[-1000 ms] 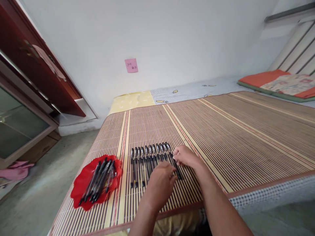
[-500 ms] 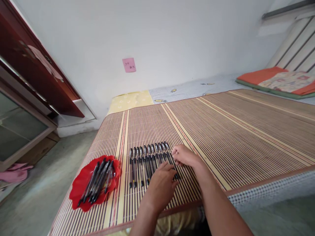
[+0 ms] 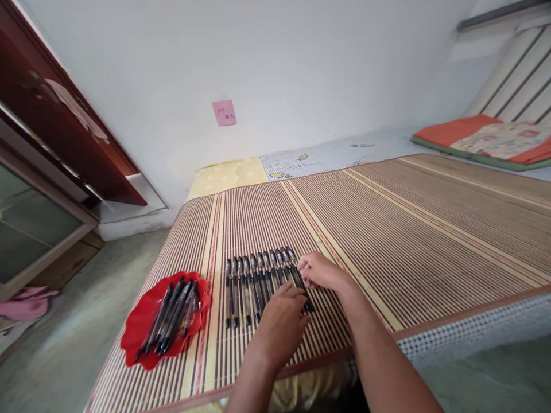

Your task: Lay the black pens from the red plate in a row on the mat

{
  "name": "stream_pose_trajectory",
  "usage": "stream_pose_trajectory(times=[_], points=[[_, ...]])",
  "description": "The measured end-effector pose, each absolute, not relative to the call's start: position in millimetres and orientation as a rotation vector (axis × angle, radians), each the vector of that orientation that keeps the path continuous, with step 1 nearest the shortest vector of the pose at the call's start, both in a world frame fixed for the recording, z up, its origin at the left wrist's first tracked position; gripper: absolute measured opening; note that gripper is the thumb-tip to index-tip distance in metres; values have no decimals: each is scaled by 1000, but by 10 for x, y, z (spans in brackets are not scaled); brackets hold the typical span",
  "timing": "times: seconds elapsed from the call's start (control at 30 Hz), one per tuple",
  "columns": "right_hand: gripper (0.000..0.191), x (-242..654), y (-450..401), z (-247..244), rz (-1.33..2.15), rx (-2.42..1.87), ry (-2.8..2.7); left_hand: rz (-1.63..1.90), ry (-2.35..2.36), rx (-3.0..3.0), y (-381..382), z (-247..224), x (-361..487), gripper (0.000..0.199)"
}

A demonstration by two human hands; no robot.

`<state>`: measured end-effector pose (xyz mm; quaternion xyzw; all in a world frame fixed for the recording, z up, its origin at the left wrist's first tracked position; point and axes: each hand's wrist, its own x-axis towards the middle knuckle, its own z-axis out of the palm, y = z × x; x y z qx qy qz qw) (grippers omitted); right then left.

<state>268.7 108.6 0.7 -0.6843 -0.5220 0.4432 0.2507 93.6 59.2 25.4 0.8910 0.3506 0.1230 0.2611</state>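
Note:
Several black-capped clear pens (image 3: 235,292) lie side by side in a row on the striped bamboo mat (image 3: 253,223). My left hand (image 3: 282,321) rests over the lower ends of the pens at the row's right side, its fingers bent together; what they hold, if anything, is hidden. At the right end of the row, my right hand (image 3: 318,271) has its fingers curled in beside the last pen, and nothing can be made out in them. Left of the row, a red scalloped plate (image 3: 135,330) bears a loose pile of more pens (image 3: 172,315).
Behind the mat are a yellow cloth (image 3: 228,176) and a checked sheet (image 3: 327,155) against the wall. An orange and floral folded mat (image 3: 486,137) lies at the far right. The bed's near edge runs below my forearms.
My right hand has moved very slightly left, closer to the last pen. The view has shifted a little; the pens and plate lie as before.

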Motion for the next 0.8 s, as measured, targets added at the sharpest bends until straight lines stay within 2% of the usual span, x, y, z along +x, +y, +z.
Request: stream_pose_trajectory(times=[0.23, 0.6, 0.8], points=[[23, 2710, 1075, 22, 1227, -1860, -1423, 313, 999, 2415, 596, 295, 916, 16], [22, 2745, 1110, -93, 1201, -1827, -1430, 348, 966, 2446, 625, 209, 899, 22], [20, 2767, 1129, -165, 1173, -1815, -1440, 389, 963, 2456, 615, 223, 914, 17]])
